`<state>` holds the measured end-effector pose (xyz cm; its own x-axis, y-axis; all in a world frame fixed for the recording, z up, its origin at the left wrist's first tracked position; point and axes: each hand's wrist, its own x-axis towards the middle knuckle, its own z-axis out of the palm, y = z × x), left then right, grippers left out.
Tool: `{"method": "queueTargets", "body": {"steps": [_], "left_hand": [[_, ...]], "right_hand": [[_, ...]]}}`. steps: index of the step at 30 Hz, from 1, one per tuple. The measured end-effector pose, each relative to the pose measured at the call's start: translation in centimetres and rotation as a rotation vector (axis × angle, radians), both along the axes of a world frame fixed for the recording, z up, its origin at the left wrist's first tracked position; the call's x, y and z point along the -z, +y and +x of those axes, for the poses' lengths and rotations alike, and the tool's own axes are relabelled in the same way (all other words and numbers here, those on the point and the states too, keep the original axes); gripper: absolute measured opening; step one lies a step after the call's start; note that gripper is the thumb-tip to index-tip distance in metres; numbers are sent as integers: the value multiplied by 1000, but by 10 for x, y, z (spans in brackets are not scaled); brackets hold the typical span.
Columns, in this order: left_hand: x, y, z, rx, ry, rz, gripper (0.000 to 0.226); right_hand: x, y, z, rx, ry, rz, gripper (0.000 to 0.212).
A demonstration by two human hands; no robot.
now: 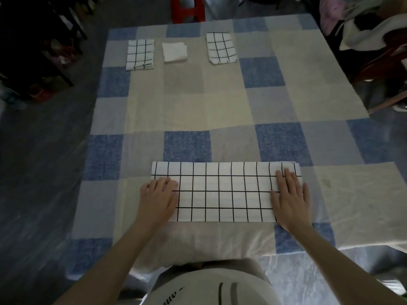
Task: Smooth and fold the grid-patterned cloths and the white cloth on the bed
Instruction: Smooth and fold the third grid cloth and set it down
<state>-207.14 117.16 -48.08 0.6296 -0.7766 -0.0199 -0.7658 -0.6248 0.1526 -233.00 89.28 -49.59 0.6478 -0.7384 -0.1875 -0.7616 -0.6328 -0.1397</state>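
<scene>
The person's left hand [157, 199] and right hand [289, 195] rest palm-down on the two ends of a grid-patterned cloth [224, 192] laid as a long strip on the near part of the bed [275, 100]. The right hand's fingers lie straight and spread; the left hand's fingers look slightly bent at the knuckles. Neither hand pinches or curls round the fabric. The strip spans the gap between the two hands, with its far edge just beyond the fingertips and its near edge under the heels of the palms.

The step in hand appears to be smoothing the strip after a lengthwise fold. The next move probably calls for pinching one short end and carrying it across to the other, keeping the edges aligned.

Well beyond the fingertips, at the far side of the bed, lie a folded grid cloth on the left [140, 54], a folded white cloth [174, 51] and a folded grid cloth on the right [221, 47], set apart in a row.
</scene>
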Motion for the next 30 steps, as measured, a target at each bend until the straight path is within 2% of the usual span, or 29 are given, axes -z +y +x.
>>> {"method": "queueTargets", "body": {"steps": [2, 4, 7, 10, 13, 18, 20, 25, 30], "left_hand": [[-14, -34, -1, -15, 9, -48, 28], [-23, -68, -5, 59, 100, -71, 25], [-32, -114, -11, 212, 224, -66, 37], [-31, -143, -16, 352, 278, 96, 54], [-21, -149, -21, 375, 274, 247, 67], [-20, -159, -21, 359, 238, 239, 72], [-23, -165, -22, 354, 232, 258, 70], [-25, -168, -24, 345, 229, 253, 66], [-24, -168, -24, 335, 219, 249, 69]], "right_hand": [[-2, 1, 1, -1, 10, 4, 64], [-4, 3, 3, 0, 12, 3, 65], [-9, 2, 7, -6, 26, 13, 65], [-18, -2, 8, 107, -26, 42, 65], [-30, -4, 0, 357, -60, 94, 73], [-38, -9, -15, 397, -134, 215, 74], [-39, -13, -15, 477, -177, 297, 74], [-48, -28, -12, 698, -208, 450, 59], [-52, -37, -12, 670, -97, 565, 36]]}}
